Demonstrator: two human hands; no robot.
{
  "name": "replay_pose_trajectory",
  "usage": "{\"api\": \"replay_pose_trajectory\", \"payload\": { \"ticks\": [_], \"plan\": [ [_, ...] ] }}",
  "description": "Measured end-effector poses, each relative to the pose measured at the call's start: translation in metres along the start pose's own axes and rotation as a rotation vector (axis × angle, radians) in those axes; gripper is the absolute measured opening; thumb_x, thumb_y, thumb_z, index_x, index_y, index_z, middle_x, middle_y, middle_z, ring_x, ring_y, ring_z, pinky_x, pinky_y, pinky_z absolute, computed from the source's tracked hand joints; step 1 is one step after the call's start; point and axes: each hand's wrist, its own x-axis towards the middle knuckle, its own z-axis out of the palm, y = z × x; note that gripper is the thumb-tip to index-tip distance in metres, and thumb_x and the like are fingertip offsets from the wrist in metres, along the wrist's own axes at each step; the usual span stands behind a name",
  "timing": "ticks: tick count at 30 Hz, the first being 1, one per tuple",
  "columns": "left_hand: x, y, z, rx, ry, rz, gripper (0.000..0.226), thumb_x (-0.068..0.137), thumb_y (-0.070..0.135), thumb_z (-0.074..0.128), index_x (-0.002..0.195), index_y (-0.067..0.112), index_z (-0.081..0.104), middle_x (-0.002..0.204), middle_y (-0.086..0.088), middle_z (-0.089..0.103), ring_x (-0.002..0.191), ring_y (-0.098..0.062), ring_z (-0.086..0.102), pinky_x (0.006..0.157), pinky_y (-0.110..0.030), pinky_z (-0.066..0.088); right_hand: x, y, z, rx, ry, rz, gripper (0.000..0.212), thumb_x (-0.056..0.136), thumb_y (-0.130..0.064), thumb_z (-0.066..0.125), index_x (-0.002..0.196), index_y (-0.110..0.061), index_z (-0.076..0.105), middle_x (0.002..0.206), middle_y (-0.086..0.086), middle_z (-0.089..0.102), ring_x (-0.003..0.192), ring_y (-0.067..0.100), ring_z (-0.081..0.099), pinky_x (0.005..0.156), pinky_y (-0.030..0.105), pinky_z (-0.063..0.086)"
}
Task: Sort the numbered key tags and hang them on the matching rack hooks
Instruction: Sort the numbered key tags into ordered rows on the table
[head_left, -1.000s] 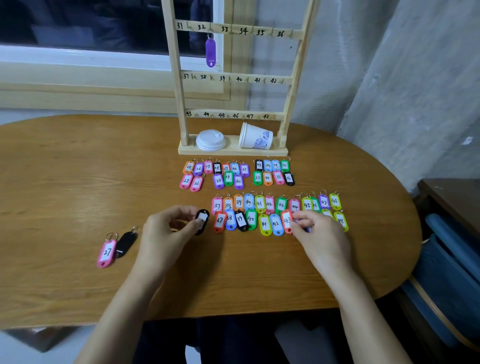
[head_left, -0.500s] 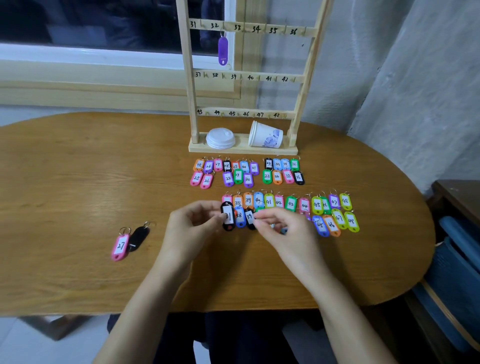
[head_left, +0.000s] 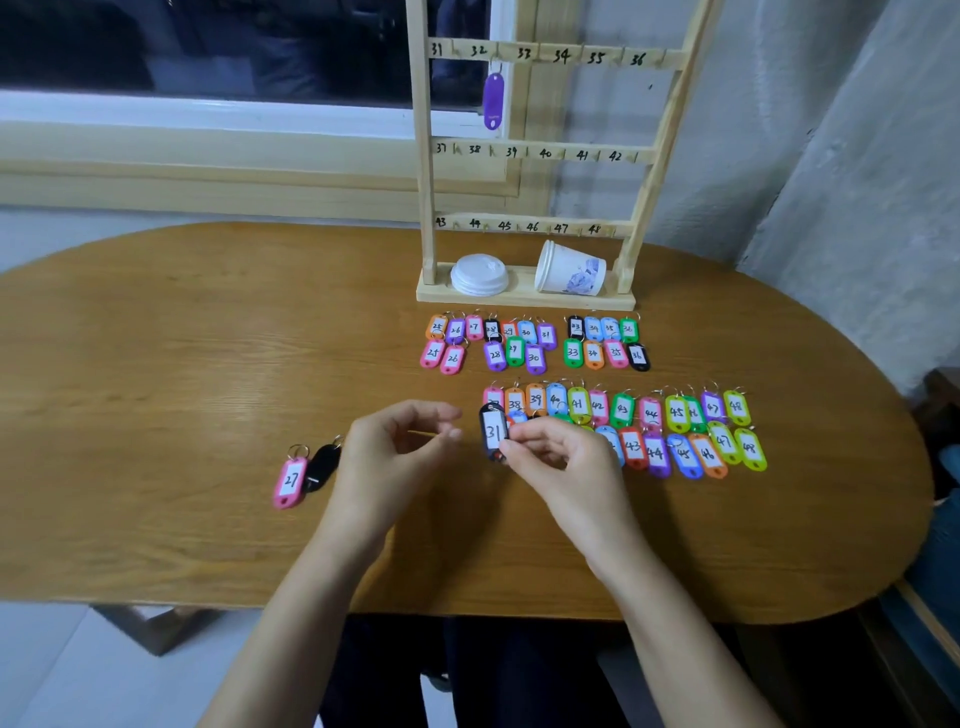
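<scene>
A black key tag marked 31 (head_left: 492, 431) is held upright just above the table, pinched at its lower right edge by my right hand (head_left: 566, 462). My left hand (head_left: 395, 462) hovers a little left of it, with loosely curled fingers that hold nothing. Behind stands the wooden rack (head_left: 524, 153) with hooks numbered 31 to 48; one purple tag (head_left: 493, 101) hangs near hook 32. Rows of coloured numbered tags (head_left: 675, 415) lie between my hands and the rack, and my right hand hides part of the nearest row.
A pink tag marked 27 (head_left: 291, 480) and a black tag (head_left: 323, 465) lie apart at the left. A tipped paper cup (head_left: 571, 270) and a stack of white lids (head_left: 479, 274) sit on the rack's base. The oval table's edge (head_left: 467, 613) is close to me.
The black tag 31 has passed from my left hand to my right hand. My left hand has let go and drawn slightly left; my right hand came over from the lower row.
</scene>
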Motion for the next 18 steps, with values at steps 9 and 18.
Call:
{"api": "replay_pose_trajectory", "payload": {
  "ticks": [9,18],
  "plan": [
    [-0.002,-0.018,-0.049,0.168,0.175,0.051,0.018,0.079,0.009,0.073,0.086,0.025,0.071,0.086,0.007,0.073,0.079,-0.015,0.069,0.074,-0.035,0.058,-0.002,-0.001,0.006,0.048,-0.029,0.01,0.01,0.084,-0.019,0.069,0.094,-0.019,0.071,0.085,-0.014,0.068,0.084,-0.009,0.06,0.068,0.005,0.047],
    [-0.014,-0.032,-0.091,0.571,0.299,0.095,0.018,0.074,0.018,0.078,0.089,0.023,0.069,0.092,0.007,0.062,0.076,-0.003,0.056,0.068,-0.034,0.051,-0.003,-0.001,0.013,0.069,-0.055,0.01,0.009,0.084,-0.018,0.069,0.091,-0.025,0.069,0.086,-0.013,0.069,0.082,-0.008,0.061,0.069,0.006,0.047]
  ]
}}
